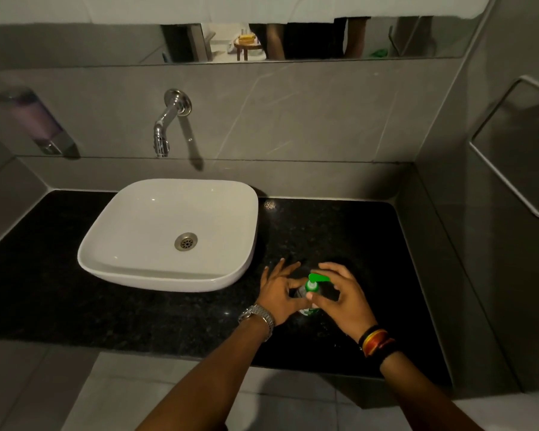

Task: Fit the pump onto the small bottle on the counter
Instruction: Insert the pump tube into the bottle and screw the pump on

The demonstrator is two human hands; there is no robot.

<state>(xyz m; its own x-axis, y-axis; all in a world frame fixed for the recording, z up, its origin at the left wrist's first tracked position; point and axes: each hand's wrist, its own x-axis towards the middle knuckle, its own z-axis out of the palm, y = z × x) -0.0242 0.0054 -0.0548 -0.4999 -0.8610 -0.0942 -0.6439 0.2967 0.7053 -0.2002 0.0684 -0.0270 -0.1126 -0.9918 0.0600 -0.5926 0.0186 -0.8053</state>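
A small clear bottle (pixel 302 293) with a green label stands on the black granite counter (pixel 339 231), right of the basin. A green pump (pixel 317 280) sits on its neck, nozzle pointing right. My left hand (pixel 279 295) wraps the bottle from the left, thumb and forefinger around it, other fingers spread. My right hand (pixel 343 295) pinches the pump's green collar from the right between thumb and fingers. The bottle's lower part is mostly hidden by both hands.
A white basin (pixel 112 262) stands on the counter's left half, under a chrome wall tap (pixel 164 132). A wall soap dispenser (pixel 38 122) hangs at the far left. Grey tiled walls close in the counter behind and to the right.
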